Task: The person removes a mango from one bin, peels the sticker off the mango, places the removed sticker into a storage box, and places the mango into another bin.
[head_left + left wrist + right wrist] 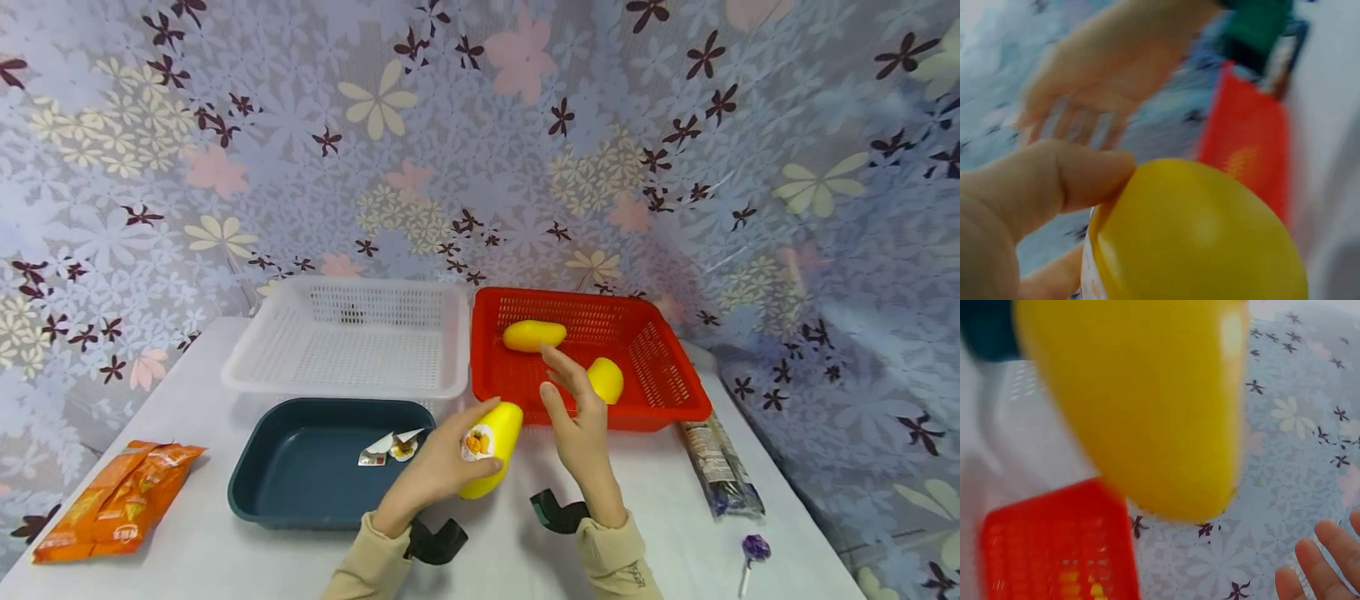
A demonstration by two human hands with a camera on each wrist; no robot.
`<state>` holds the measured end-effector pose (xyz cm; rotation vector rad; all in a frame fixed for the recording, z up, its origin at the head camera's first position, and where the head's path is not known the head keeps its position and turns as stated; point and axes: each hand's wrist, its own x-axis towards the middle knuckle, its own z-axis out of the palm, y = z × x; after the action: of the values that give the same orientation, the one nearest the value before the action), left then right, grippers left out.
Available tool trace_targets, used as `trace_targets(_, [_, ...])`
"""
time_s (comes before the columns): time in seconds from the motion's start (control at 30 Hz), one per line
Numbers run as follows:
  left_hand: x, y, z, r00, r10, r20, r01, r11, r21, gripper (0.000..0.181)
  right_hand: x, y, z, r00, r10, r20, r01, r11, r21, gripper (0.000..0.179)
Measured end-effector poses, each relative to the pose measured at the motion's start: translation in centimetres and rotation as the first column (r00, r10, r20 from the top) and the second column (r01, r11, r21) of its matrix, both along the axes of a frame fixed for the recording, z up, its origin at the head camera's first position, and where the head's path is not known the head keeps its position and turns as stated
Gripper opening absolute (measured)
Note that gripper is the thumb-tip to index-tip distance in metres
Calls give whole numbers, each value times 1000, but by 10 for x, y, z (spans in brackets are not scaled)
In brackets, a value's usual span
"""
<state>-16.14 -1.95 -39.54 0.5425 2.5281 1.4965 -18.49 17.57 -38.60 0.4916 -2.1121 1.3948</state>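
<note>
My left hand (442,458) grips a smooth yellow mango-shaped piece (504,433) above the table, in front of the baskets. Its side carries a white label with a fruit picture. In the left wrist view the thumb presses along the side of the yellow piece (1204,231). My right hand (581,417) is raised just to the right of it, holding nothing, fingers extended before the red basket (585,421). Two more yellow pieces lie in that basket, one at the back (534,335) and one farther right (606,380), partly hidden by the right hand.
A white perforated basket (345,387) stands beside the red one. Crumpled labels (390,447) lie in a dark teal tray (300,521) in front of it. An orange snack bag (120,500) is at the left; a clear packet (720,467) and a purple lollipop (755,548) are at the right.
</note>
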Motion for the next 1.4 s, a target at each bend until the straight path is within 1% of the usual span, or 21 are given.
trace_targets(0.07, [1,13,-11,1000,-13,4,13,999,-40,73,5,8,-5,999,35,-5,-35,999,30,44])
trace_targets(0.13, [3,23,-22,1000,-4,25,6,997,-75,71,9,15,-11,997,81,18,-82,995,53,45])
trace_targets(0.2, [4,29,-32,998,29,48,-23,993,-119,70,13,20,-18,991,130,36,-132,988,78,45])
trace_targets(0.27, [4,34,-40,995,79,67,-68,986,-153,68,18,24,-26,982,175,76,-182,978,102,45])
trace_targets(0.37, [6,37,-49,985,153,75,-136,972,-189,67,25,27,-43,959,242,146,-262,955,136,50])
trace_targets(0.43, [7,37,-53,980,187,73,-169,964,-205,67,27,28,-57,929,295,222,-328,936,127,58])
trace_targets(0.5, [9,37,-55,977,204,62,-187,959,-215,67,27,28,-72,899,333,284,-379,917,124,72])
trace_targets(0.57, [9,37,-56,976,212,52,-196,957,-213,68,25,28,-84,869,355,345,-416,901,120,92])
trace_targets(0.67, [9,36,-56,978,205,40,-193,961,-199,70,22,25,-95,818,375,437,-459,882,103,115])
trace_targets(0.7, [9,36,-56,979,199,39,-188,963,-194,70,22,25,-98,794,390,466,-478,875,82,119])
trace_targets(0.77, [8,36,-56,982,187,38,-177,966,-191,70,21,23,-102,739,420,527,-507,862,24,123])
trace_targets(0.83, [7,36,-56,984,174,44,-162,968,-189,72,22,22,-105,711,416,567,-509,861,8,124])
trace_targets(0.87, [7,36,-56,985,166,49,-154,970,-189,72,22,21,-107,705,406,582,-503,864,6,125])
trace_targets(0.9, [7,36,-56,986,157,56,-144,972,-188,72,22,20,-108,707,382,595,-489,872,21,125])
trace_targets(0.97, [6,37,-55,988,138,66,-124,975,-182,73,23,19,-110,731,308,609,-449,889,90,126])
trace_targets(1.0, [6,37,-55,989,130,70,-115,977,-180,72,24,18,-111,737,276,617,-431,895,115,125])
trace_targets(1.1, [7,38,-52,990,131,59,-118,976,-185,68,26,16,-112,749,222,625,-411,895,175,124])
trace_targets(1.17, [8,39,-50,988,153,16,-146,966,-211,66,26,15,-112,755,212,621,-408,893,191,124])
trace_targets(1.23, [9,40,-48,982,182,-47,-188,952,-241,63,25,15,-112,765,206,610,-406,890,209,124])
trace_targets(1.33, [10,42,-44,967,217,-133,-247,928,-281,54,24,14,-111,779,190,598,-395,888,233,125])
trace_targets(1.4, [11,42,-42,957,235,-170,-277,915,-292,45,23,13,-110,784,186,592,-391,889,239,124])
